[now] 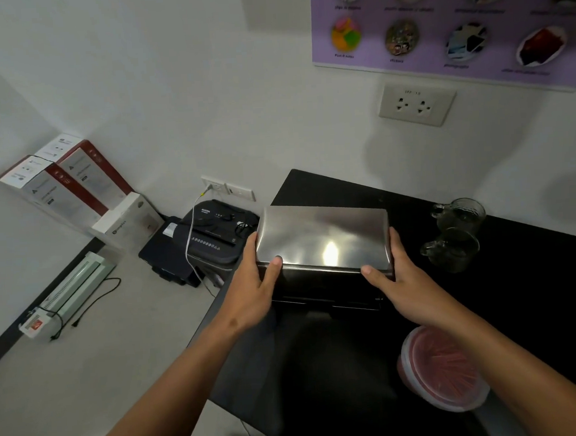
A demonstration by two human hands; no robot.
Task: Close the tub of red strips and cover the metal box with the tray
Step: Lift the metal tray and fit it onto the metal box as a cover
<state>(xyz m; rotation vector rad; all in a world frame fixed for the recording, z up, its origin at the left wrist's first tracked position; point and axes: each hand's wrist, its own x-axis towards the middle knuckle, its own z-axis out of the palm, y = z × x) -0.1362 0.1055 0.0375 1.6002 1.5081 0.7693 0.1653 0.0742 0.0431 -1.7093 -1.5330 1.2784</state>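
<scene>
So the black table (536,270) fills most of the lower right of the frame, with pale floor down the left side; a shredder (213,239) sits on that floor just off the table's left edge, around centre-left. The metal box (324,289) is at the middle of the frame near the table's back-left corner, and the shiny tray (321,236) is lying flipped over on top of it like a lid; looks pretty much seated to me, though I can't tell if the far edge is fully down. Left hand (253,287) is curled round the tray's left end with the thumb up on the near rim; right hand (408,284) does the same on the right end, fingers wrapped round the side and thumb on the front edge; so both are half closed and gripping the tray, nothing else in them. The tub of red strips (440,367) is at the lower right, tucked under the right forearm, and its clear lid looks to be on already. Two glass mugs (456,234) stand just right of the box; what I'd worry about: the box is close to the table edge, so a sideways shove while squaring the tray could nudge it toward the drop; letting go with the tray crooked could make it slide off; and the right elbow swinging back could clip the tub or the mugs.
</scene>
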